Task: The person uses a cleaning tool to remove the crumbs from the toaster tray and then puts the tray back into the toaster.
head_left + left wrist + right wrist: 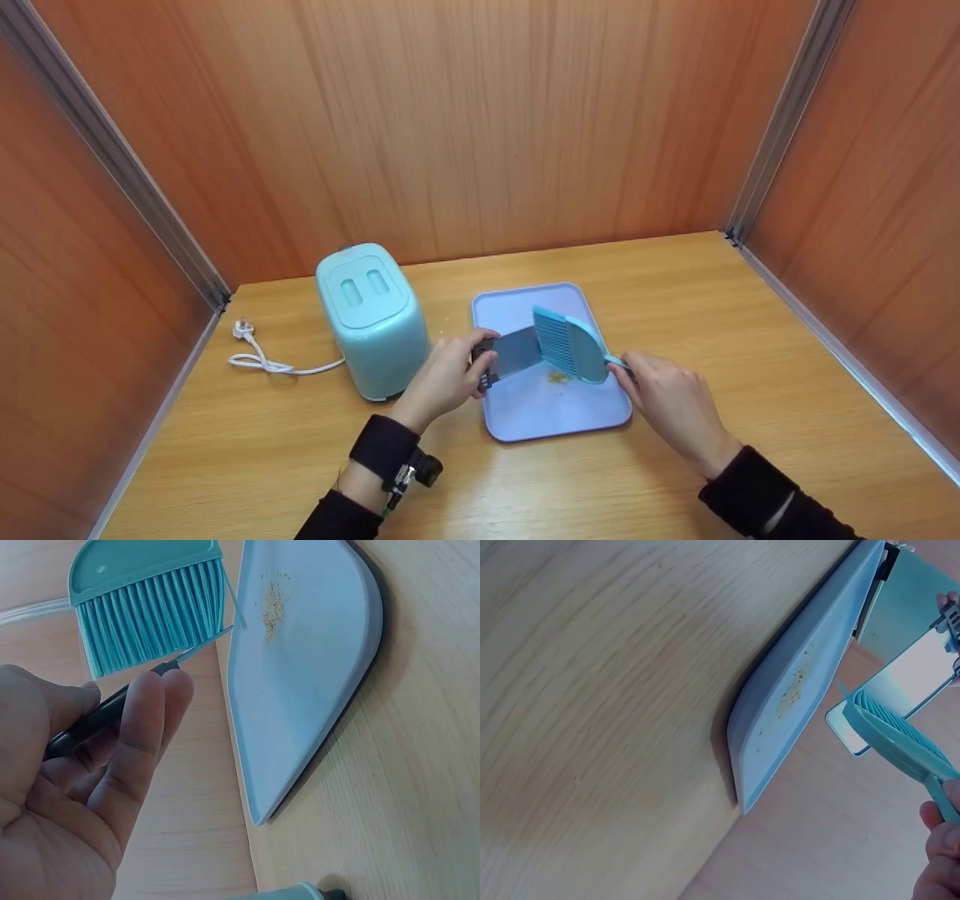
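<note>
My left hand (444, 375) grips the dark end piece of a flat metal crumb tray (516, 352), thumb on one side and fingers on the other. The sheet is held tilted above a lilac serving tray (525, 420). In my right hand (670, 397) is the handle of a turquoise hand brush (900, 746), its bristles (150, 619) at the metal sheet's surface. A small patch of yellowish crumbs (274, 611) lies on the lilac tray under the brush. Part of the sheet is hidden behind the brush in the head view.
A mint-green toaster (390, 360) stands left of the lilac tray, close to my left hand. Its white cord (274, 367) and plug (242, 329) lie further left on the wooden table (255, 450). Wood-grain panels (480, 135) enclose the back and both sides.
</note>
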The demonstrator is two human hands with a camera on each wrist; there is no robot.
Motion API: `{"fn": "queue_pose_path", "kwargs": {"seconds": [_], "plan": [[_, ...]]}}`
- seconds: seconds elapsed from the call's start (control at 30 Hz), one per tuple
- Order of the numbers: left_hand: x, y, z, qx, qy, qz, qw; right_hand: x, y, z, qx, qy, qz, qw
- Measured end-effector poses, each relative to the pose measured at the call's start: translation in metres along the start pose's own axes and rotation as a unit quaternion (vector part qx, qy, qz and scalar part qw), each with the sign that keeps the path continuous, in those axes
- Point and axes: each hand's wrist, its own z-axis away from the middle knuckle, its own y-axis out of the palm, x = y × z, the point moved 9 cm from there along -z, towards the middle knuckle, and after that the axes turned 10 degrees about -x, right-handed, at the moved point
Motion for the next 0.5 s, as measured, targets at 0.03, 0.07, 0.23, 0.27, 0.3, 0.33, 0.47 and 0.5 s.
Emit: {"fn": "queue_pose_path", "kwargs": {"seconds": [0.03,0.07,0.23,0.27,0.3,0.33,0.47,0.5], "plan": [[0.000,0.000,0.000,0.000,0.000,0.000,1.0000,-0.002,0.000,0.000,0.000,-0.002,0.005,1.0000],[0.000,0.000,0.001,0.000,-0.001,0.000,1.0000,-0.003,-0.001,0.000,-0.001,-0.002,0.008,1.0000],[0.000,0.000,0.003,-0.001,0.005,0.002,1.0000,-0.011,-0.010,-0.002,-0.017,-0.001,0.018,0.9997],[0.000,0.000,0.003,-0.001,0.004,0.003,1.0000,-0.012,-0.012,-0.003,-0.022,0.001,0.018,0.9996],[0.000,0.000,0.003,-0.001,0.003,0.004,1.0000,-0.013,-0.015,-0.005,-0.028,0.002,0.019,0.9994],[0.001,0.000,0.003,-0.001,0.002,0.006,1.0000,-0.013,-0.017,-0.006,-0.033,0.002,0.017,0.9993],[0.001,-0.002,0.004,-0.001,-0.002,0.014,0.9999,-0.013,-0.020,-0.009,-0.044,-0.001,0.012,0.9989],[0.000,-0.002,0.003,-0.001,0.000,0.015,0.9999,-0.012,-0.020,-0.009,-0.045,-0.003,0.012,0.9989]]}}
